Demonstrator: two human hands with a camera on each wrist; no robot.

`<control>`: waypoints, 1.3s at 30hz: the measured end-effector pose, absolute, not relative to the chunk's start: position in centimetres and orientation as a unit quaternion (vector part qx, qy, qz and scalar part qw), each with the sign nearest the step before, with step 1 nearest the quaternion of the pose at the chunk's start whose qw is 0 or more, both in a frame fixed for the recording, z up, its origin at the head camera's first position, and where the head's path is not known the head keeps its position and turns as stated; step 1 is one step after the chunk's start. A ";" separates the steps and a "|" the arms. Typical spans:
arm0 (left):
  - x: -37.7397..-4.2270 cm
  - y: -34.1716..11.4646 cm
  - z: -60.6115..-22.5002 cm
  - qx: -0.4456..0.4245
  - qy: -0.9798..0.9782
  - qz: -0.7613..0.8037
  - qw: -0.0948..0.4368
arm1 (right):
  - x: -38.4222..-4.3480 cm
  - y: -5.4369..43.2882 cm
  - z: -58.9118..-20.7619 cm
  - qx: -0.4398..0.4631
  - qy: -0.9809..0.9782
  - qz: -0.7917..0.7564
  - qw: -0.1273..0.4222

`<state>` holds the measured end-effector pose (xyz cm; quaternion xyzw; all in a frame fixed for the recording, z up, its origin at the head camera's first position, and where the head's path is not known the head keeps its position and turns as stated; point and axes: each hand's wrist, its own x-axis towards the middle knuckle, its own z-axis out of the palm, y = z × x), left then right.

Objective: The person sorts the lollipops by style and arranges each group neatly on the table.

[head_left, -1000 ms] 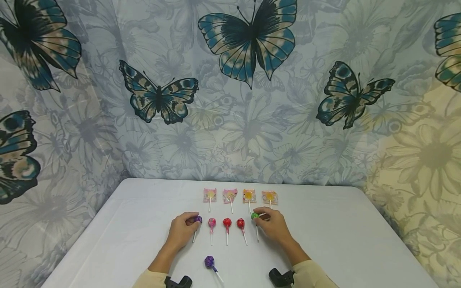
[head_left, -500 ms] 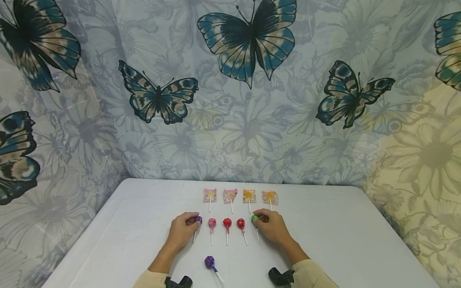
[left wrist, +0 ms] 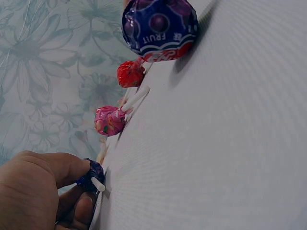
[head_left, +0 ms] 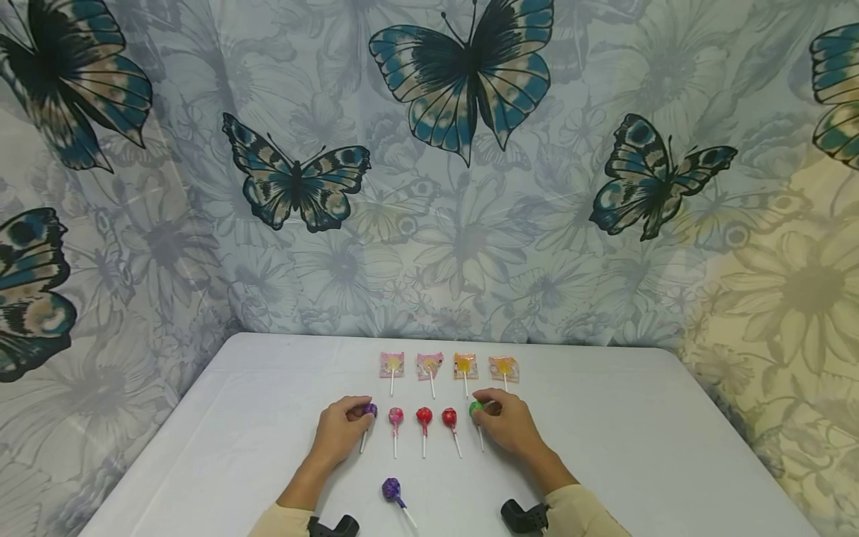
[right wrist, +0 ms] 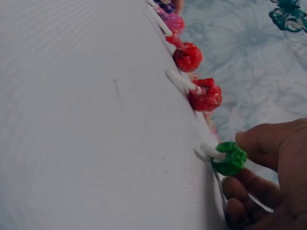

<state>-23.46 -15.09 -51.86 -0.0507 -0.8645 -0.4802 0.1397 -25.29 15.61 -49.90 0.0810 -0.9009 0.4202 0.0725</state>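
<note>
In the head view my left hand (head_left: pixel 338 429) pinches the wrapped head of a purple lollipop (head_left: pixel 370 409) at the left end of a row. The left wrist view shows thumb and finger on that purple lollipop (left wrist: pixel 96 175), its white stick pointing toward the camera. At the row's right end, my right hand (head_left: pixel 510 424) holds a green lollipop (head_left: pixel 475 407) by its head; this green lollipop (right wrist: pixel 230 160) is also between thumb and fingers in the right wrist view. Between the hands lie a pink lollipop (head_left: pixel 396 416), one red lollipop (head_left: pixel 424 416) and another red lollipop (head_left: pixel 449 418).
Nearer the person, a second purple lollipop (head_left: pixel 391 489) lies alone on the white table (head_left: pixel 604 432). Behind the row are several flat lollipops in clear wrappers, among them a pink-wrapped one (head_left: pixel 392 365) and an orange-wrapped one (head_left: pixel 503 368). A butterfly-print cloth (head_left: pixel 470 261) hangs behind.
The right hand's fingers have shifted slightly around the green lollipop's head. The left hand and the other lollipops stay where they were.
</note>
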 end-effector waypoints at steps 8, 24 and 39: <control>-23.5 -15.1 -51.9 -0.045 -0.864 -0.482 0.139 | -24.6 16.1 -48.3 0.078 -0.895 0.430 0.093; -23.4 -15.1 -51.8 -0.049 -0.862 -0.486 0.136 | -21.7 16.6 -41.9 0.171 -0.877 0.413 0.176; -23.6 -15.1 -51.9 -0.047 -0.862 -0.486 0.139 | -17.2 15.1 -38.9 0.298 -0.817 0.460 0.181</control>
